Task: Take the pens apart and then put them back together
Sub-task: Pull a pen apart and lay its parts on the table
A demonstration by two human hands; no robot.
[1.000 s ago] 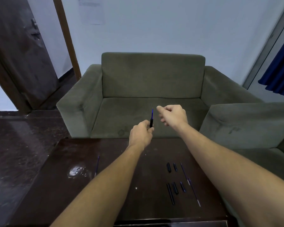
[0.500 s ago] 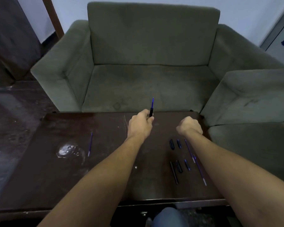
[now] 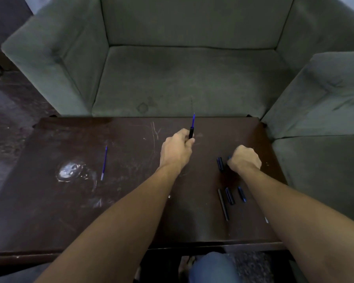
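left hand (image 3: pixel 177 149): fingers round slim black pen barrel (image 3: pixel 191 132), blue refill (image 3: pixel 193 120) poking out | right hand (image 3: pixel 244 160): fingers curled, can't tell what's held

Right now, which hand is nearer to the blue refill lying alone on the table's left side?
Left. The left hand, holding a pen, is right of the blue refill; the right hand is farther right, past it.

There is one part-built pen (image 3: pixel 191 132), one loose blue refill (image 3: pixel 104 162) at the left, and one table (image 3: pixel 70 221). At the right lie four loose dark pen pieces: one far piece (image 3: pixel 220 164), and three near ones, namely a long barrel (image 3: pixel 223 204), a short tube (image 3: pixel 230 196) and a short bluish piece (image 3: pixel 242 194).
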